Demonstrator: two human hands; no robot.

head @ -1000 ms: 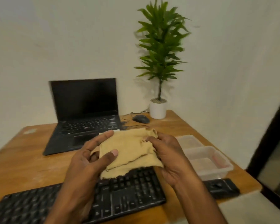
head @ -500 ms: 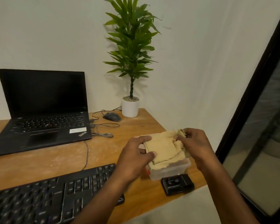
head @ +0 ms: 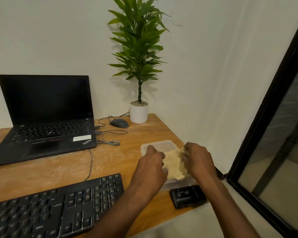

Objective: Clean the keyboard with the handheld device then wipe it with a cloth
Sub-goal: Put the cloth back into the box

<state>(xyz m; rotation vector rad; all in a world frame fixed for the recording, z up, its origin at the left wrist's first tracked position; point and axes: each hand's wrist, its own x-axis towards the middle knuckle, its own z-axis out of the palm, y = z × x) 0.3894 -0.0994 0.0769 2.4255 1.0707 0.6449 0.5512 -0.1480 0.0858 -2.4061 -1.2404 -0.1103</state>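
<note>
A tan cloth (head: 175, 164) is held between both hands, low over a clear plastic container (head: 175, 183) at the right of the desk. My left hand (head: 152, 166) grips its left side and my right hand (head: 197, 159) grips its right side. The black keyboard (head: 55, 208) lies at the front left of the wooden desk, apart from both hands. A small black handheld device (head: 187, 196) rests on the desk just in front of the container, near the desk's front edge.
An open black laptop (head: 45, 117) stands at the back left, with cables (head: 108, 136) and a mouse (head: 119, 123) beside it. A potted plant (head: 138, 110) stands at the back. A second clear container (head: 157, 146) lies behind the hands. A black-framed window (head: 268, 126) is at right.
Both hands carried the cloth from above the keyboard rightwards and down onto the clear container. The view turned to the right.
</note>
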